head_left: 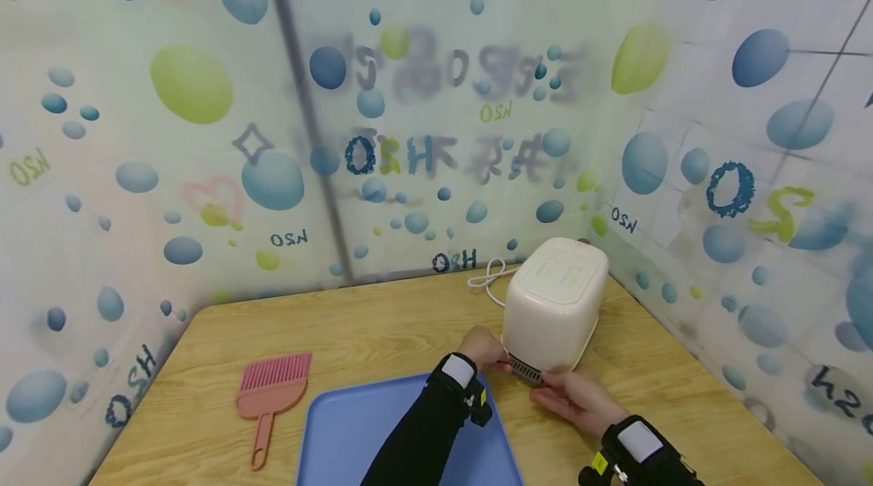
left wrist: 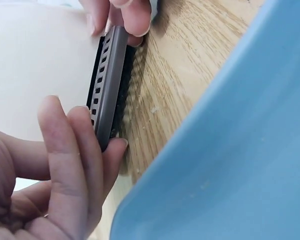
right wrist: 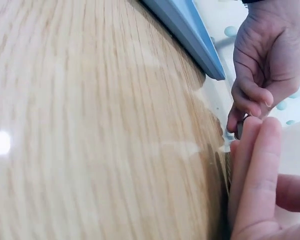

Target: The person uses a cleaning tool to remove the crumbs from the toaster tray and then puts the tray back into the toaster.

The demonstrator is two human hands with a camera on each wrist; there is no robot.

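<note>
Slotted dark strip (left wrist: pixel 104 85) is at the foot of a white toaster-like appliance, with a hand at each end; whether it touches the casing cannot be told. Around it all hang curtains (head_left: pixel 423 221) printed with blue and green bubbles and reversed H2O lettering. Below them spreads the wood-grain surface (head_left: pixel 368 334). A blue tray (head_left: pixel 361 433) lies at the near edge of the view, passing partly under the left forearm. The white toaster-like appliance (head_left: pixel 552 311) stands farther back and to the right, its rounded top marked with two long shapes. A pink hand brush (head_left: pixel 273 399) lies left of the tray, its bristles pointing away from the person. The left hand (head_left: pixel 486 348) has its fingers closed to a pinch on the strip's left end; the right hand (head_left: pixel 583 399) pinches the other end, its fingers nearly together. Black bands (head_left: pixel 458 371) circle both wrists. Just left of the appliance, a white cord (head_left: pixel 492 274) lies looped. Smallest of all, a row of little openings runs along the strip.
</note>
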